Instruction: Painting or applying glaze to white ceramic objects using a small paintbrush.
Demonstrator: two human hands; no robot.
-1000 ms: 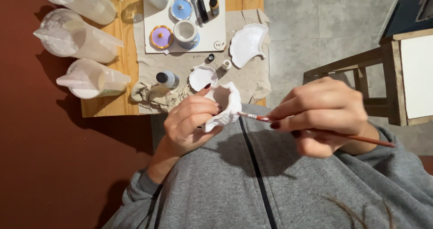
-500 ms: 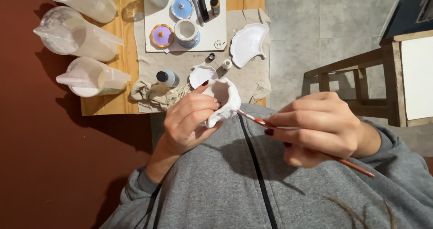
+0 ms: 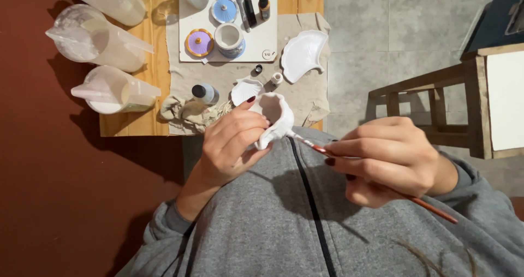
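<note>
That little white shell-shaped piece [image 3: 275,118] is looking light but rigid and chippy (plaster or unglazed ceramic, I'm guessing), so cradling it around the outer body rather than pinching the thin scalloped rim seems the safe bet. The left hand [image 3: 232,143] is doing just that, holding it up above the lap just in front of the worktop [image 3: 155,48], fingers [image 3: 240,125] curling snugly round its outside. The right hand [image 3: 390,159] is pinching a thin red-handled brush [image 3: 327,152] tight, its tip touching the shell's lower edge.
</note>
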